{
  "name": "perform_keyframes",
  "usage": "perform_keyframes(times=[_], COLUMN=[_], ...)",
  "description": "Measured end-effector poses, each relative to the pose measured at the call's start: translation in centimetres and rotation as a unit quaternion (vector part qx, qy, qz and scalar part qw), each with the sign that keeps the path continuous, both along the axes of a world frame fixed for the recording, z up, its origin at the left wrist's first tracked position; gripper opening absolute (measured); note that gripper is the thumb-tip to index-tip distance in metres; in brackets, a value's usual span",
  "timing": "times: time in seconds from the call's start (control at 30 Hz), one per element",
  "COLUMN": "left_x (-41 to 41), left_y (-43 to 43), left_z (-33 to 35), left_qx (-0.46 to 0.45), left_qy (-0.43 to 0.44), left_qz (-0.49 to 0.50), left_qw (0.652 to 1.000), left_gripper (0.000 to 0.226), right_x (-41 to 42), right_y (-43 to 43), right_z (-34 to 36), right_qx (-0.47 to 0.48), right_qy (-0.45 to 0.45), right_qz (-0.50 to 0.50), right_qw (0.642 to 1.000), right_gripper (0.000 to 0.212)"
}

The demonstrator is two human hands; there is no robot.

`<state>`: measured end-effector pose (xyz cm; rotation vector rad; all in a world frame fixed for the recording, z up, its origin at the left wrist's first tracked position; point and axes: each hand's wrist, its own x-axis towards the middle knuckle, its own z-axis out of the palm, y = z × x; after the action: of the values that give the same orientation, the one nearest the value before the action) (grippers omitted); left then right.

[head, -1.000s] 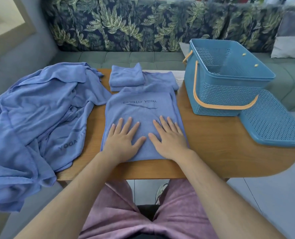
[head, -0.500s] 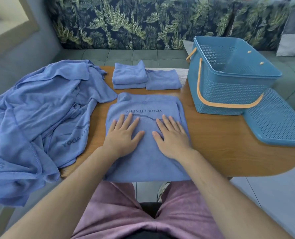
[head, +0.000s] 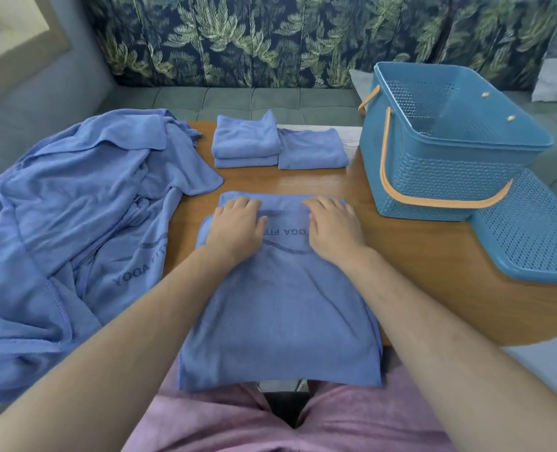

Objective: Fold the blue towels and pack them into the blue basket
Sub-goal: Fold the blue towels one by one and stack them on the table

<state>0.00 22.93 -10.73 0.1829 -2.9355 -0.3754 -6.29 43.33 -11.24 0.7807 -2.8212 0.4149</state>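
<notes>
Head view: the left hand (head: 238, 225) and right hand (head: 334, 228) curl their fingers over the far edge of a part-folded blue towel (head: 280, 308), gripping it. The towel lies on the counter (head: 417, 256) with its near end hanging off. Upside-down print between the hands reads "YOGA FIT". The heap of towels (head: 75, 223) on the left shows "YOGA". The basket (head: 443, 171) stands open on the right, apart from the towel.

Wooden table (head: 417, 256) bears towels (head: 280, 305), basket (head: 433, 164), and seemingly its lid (head: 531, 230).
</notes>
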Motion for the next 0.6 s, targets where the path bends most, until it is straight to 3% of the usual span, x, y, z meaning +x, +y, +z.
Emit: perform_keyframes(times=[0.2,0.37,0.47,0.6], left_x=[-0.9,-0.5,0.1,0.7], left_y=[-0.3,-2.6,-5.3,-6.7], left_z=[-1.0,-0.2,-0.8,-1.3], left_qx=[-0.021,-0.031,0.015,0.116], left_qy=[0.062,0.078,0.081,0.132], left_qz=[-0.041,-0.049,-0.060,-0.103], left_qw=[0.997,0.995,0.995,0.979], left_gripper=[0.024,0.034,0.031,0.020], right_x=[-0.5,-1.3,-2.4,-2.6], right_y=[0.4,2.0,4.2,5.7], right_z=[-1.6,-1.5,-1.2,-1.2], right_qx=[-0.047,-0.111,-0.173,-0.263], right_qy=[0.073,0.020,-0.055,-0.067], right_qz=[-0.059,-0.034,0.027,-0.003], right_qw=[0.994,0.993,0.983,0.962], right_gripper=[0.020,0.010,0.006,0.013])
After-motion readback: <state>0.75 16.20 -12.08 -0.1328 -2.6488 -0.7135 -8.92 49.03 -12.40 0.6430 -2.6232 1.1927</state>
